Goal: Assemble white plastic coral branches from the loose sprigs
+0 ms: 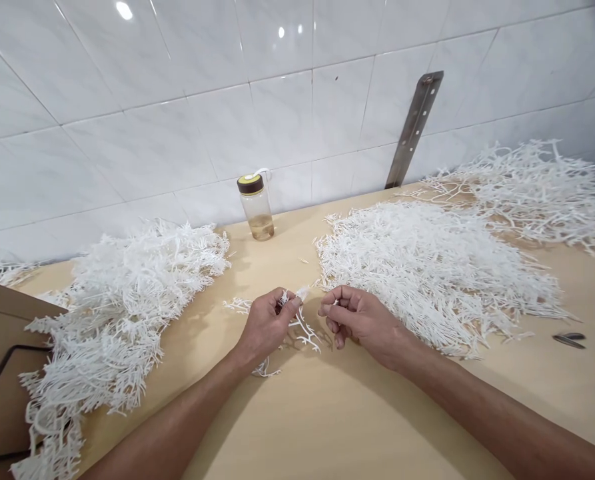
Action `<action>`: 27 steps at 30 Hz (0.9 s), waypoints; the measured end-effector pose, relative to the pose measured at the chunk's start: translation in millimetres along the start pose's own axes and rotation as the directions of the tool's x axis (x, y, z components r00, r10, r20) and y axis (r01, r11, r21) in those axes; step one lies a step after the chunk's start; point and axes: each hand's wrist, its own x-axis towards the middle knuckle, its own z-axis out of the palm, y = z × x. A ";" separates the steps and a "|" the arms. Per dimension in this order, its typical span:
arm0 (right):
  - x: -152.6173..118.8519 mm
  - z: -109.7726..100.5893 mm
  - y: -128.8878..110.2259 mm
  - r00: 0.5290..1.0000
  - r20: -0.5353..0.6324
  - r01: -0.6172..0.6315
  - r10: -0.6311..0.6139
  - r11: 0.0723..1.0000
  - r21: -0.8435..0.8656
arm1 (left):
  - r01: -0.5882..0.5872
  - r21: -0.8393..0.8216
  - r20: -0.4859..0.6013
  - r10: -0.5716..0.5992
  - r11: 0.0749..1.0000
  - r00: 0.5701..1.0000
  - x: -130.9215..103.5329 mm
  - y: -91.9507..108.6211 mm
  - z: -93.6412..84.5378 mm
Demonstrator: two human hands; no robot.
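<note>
The left hand [272, 317] pinches a white branching sprig [304, 328] between thumb and curled fingers, its thin forks poking out toward the other hand and down over the tabletop [377, 420]. Holding it by one end likely leaves those forks free and easy to reach. The right hand [357, 320] sits just across from that grip, fingers bent and thumb near the forefinger; whether the tips close on a small bit, I cannot tell.

Loose white sprig pieces [238, 305] lie just left of the grip. Two heaps flank it, the tangled left heap [127, 300] and the flatter right heap [407, 260], both probably kept near for short reaches. Beyond the grip, by the tiled wall [277, 133], a lidded drink bottle [260, 219] stands upright, apparently set back from the hands' working space.
</note>
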 end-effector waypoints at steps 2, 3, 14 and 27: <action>0.6 0.2 2.0 1.000 0.026 0.005 -0.004 1.000 -0.026 | 0.009 -0.025 0.028 -0.009 1.000 1.000 -2.5 1.4 2.0; 0.5 0.6 2.7 0.999 0.042 0.009 -0.008 0.999 -0.040 | 0.017 -0.032 0.045 -0.016 0.999 0.999 -3.7 2.1 3.1; -3.2 5.9 4.1 0.998 0.054 0.044 -0.037 0.990 -0.132 | 0.043 0.022 0.064 -0.045 0.999 0.997 -10.1 6.9 10.0; -3.0 9.1 2.5 1.000 0.016 0.025 -0.023 0.985 -0.173 | 0.053 -0.033 0.065 -0.051 0.998 0.997 -8.8 8.7 9.9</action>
